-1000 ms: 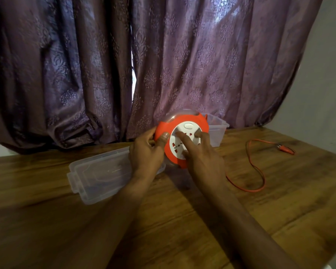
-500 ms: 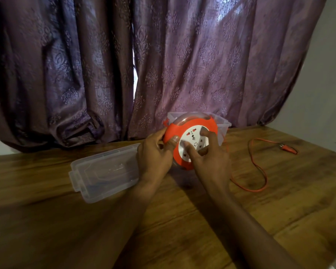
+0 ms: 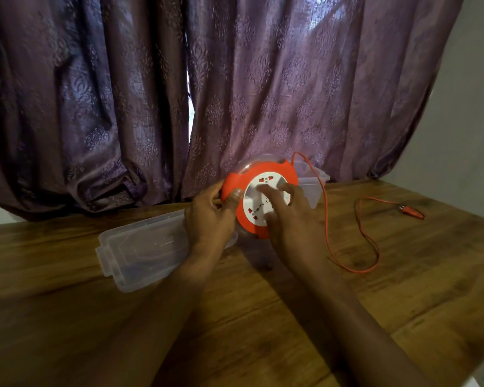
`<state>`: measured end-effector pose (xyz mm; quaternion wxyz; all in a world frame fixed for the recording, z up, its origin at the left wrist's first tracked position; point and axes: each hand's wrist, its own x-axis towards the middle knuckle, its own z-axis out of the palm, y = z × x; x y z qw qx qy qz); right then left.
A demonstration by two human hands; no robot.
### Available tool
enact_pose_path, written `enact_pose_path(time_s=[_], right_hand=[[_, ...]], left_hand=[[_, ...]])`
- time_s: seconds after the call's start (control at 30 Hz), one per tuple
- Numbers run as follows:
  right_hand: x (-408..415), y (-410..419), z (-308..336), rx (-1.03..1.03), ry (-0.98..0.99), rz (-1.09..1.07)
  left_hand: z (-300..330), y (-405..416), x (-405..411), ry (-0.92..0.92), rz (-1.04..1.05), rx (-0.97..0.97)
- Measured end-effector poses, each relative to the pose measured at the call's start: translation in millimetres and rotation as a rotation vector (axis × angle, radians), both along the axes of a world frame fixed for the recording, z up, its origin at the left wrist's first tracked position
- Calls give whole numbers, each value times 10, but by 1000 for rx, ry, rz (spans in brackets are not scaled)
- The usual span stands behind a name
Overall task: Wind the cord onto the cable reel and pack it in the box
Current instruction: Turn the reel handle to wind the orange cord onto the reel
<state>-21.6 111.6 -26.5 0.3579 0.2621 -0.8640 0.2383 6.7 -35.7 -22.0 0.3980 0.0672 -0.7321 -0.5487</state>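
Since a moment ago, your right hand (image 3: pixel 292 227) has slid its fingers (image 3: pixel 274 192) higher across the white socket face. Your left hand (image 3: pixel 208 219) grips the rim of one orange cable reel (image 3: pixel 259 198), held upright above the desk (image 3: pixel 263 317). One cord (image 3: pixel 326 219) loops to one plug (image 3: pixel 411 212). One clear box (image 3: pixel 315 184) stands behind, one lid (image 3: pixel 140 252) lies left.

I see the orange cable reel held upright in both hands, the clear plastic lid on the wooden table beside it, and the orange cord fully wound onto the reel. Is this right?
Not quite. The orange cord is not fully wound: the head view shows it trailing from the orange cable reel in a loop across the wooden table to its plug. The left hand and right hand do hold the reel upright, beside the clear plastic lid.
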Motion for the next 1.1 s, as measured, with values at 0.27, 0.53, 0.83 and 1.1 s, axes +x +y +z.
enact_pose_path(time_s=[0.27,0.53,0.83,1.1], right_hand=[[30,-4,-14,174,14,-66],[-12,4,-44,107,32,-114],[1,21,-48,-163,-42,-146],[7,56,-44,-259,-104,-70]], left_hand=[[10,-4,-15,2,-6,9],[24,42,1,1,-10,-4],[4,100,19,-4,6,-83],[-22,82,13,-9,-1,-88]])
